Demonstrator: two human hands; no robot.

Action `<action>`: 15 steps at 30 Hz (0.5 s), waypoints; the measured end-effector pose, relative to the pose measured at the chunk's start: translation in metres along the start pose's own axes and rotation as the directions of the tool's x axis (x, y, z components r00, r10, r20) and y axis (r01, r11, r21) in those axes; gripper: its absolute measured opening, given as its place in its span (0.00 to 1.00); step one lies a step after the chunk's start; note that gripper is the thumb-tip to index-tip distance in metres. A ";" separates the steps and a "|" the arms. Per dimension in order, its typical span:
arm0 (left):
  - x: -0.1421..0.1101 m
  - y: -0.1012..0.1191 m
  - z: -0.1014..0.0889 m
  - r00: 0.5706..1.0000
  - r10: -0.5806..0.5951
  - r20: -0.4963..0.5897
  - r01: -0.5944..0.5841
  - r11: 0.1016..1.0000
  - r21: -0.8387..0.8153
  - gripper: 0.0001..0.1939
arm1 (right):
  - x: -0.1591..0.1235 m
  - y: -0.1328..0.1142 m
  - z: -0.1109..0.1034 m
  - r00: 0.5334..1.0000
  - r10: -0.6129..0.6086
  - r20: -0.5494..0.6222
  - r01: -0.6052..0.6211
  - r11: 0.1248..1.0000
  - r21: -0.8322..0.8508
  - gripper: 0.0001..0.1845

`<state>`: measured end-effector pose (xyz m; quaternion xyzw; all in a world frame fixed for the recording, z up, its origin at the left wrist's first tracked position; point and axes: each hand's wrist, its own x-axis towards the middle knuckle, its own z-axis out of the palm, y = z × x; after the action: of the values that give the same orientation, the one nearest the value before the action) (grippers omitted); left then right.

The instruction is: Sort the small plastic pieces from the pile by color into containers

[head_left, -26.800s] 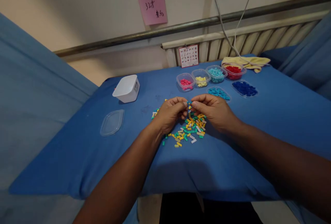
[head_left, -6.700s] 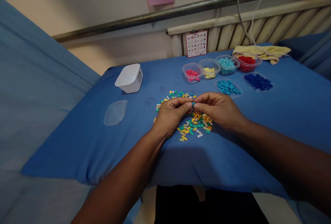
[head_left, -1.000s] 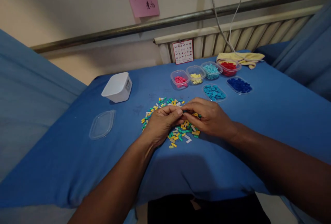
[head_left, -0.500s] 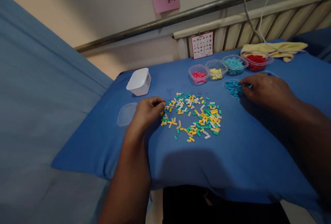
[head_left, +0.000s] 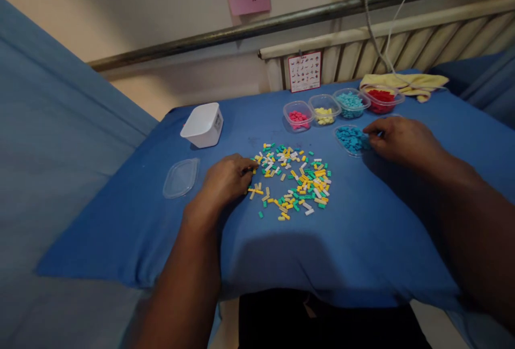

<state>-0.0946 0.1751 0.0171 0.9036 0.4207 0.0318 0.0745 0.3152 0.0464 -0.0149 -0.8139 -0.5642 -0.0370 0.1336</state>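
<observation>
A loose pile of small yellow, green and white bricks [head_left: 295, 181] lies on the blue cloth of the table [head_left: 306, 241]. My left hand [head_left: 226, 181] rests at the pile's left edge, fingers curled with the tips among the bricks. My right hand [head_left: 402, 138] lies at the right side of a shallow tray of light-blue bricks [head_left: 351, 139], its fingers closed in a pinch at the tray's rim. What either hand holds is too small to make out.
Behind the pile stand small tubs of pink [head_left: 297, 117], yellow [head_left: 324, 111], teal [head_left: 351, 101] and red [head_left: 380, 97] bricks. A white box [head_left: 202, 124] and a clear lid [head_left: 181, 177] sit at the left. A yellow cloth [head_left: 404, 83] and a picture card [head_left: 304, 71] are at the back.
A second ago both hands pinched together over the pile. My right hand has since gone right to the light-blue tray, and my left has shifted to the pile's left edge.
</observation>
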 end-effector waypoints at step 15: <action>0.003 0.007 -0.010 0.984 -0.165 0.061 0.157 0.980 0.122 0.19 | 0.005 -0.004 0.010 1.000 -0.015 0.003 0.015 1.000 -0.005 0.18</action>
<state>-0.0880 0.1740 0.0282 0.8699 0.4907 -0.0311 0.0387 0.3123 0.0544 -0.0229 -0.8101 -0.5702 -0.0382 0.1306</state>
